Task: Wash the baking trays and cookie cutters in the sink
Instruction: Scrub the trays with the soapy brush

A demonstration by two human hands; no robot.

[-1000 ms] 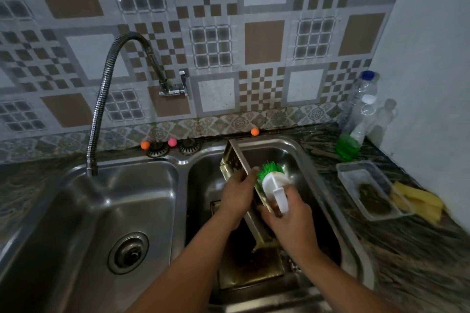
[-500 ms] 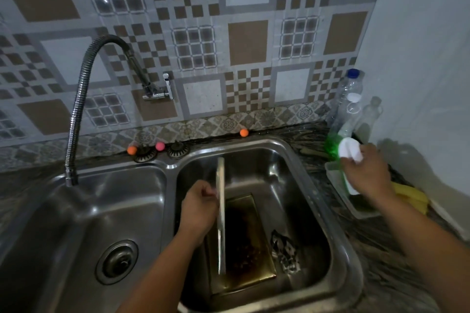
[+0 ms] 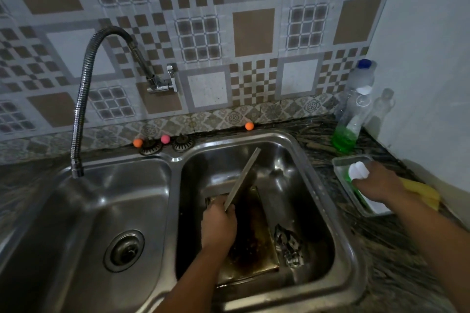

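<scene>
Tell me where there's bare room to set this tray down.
The left basin is bare apart from its drain, below the faucet. The right basin is crowded: flat tray, cookie cutters, held tray.

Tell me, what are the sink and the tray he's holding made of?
The sink looks like shiny stainless steel: silvery with bright reflections. The baking tray, gripped on edge by the left hand, seems to be dull metal, thin, stiff and greyish. Exactly which metal is hard to tell.
</scene>
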